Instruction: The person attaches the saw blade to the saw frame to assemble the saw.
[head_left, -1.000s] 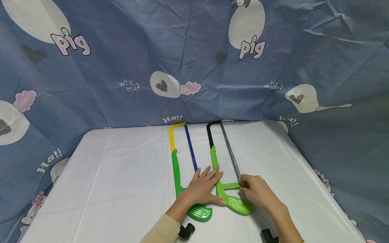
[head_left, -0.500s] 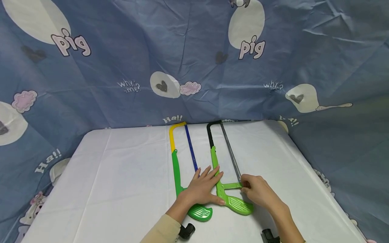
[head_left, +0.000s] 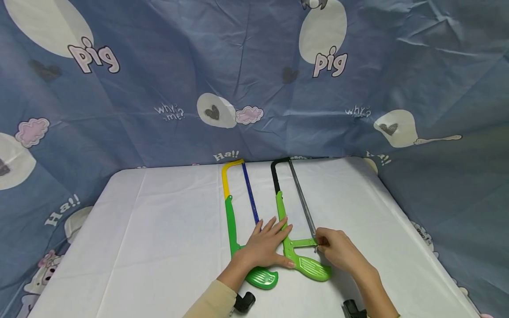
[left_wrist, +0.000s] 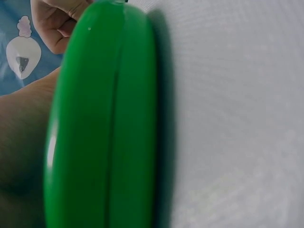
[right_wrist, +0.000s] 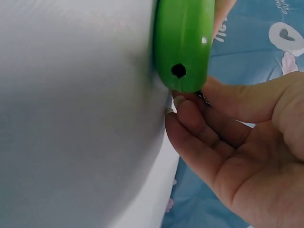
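Observation:
Two hacksaws lie side by side on a white-covered table. The right-hand hacksaw (head_left: 280, 205) has a lime-green frame with a black front end and a grey blade (head_left: 302, 194). My left hand (head_left: 264, 247) rests with spread fingers on its frame, thumb by the lime handle (head_left: 312, 268). The left-hand hacksaw (head_left: 230, 225), darker green with a yellow front and blue blade, lies partly hidden under that hand and wrist. At the near end of the grey blade, my right hand (head_left: 338, 249) pinches a small metal wing nut (right_wrist: 204, 98), mostly covered by the fingers.
The white tablecloth (head_left: 159, 243) spreads out on both sides of the saws. A blue patterned curtain (head_left: 254, 79) hangs close behind the table. The darker green handle (left_wrist: 102, 118) fills much of the left wrist view.
The right hand's fingers shift slightly at the wing nut, and a bit of metal now shows below the crosspiece. My left hand and both hacksaws stay in place.

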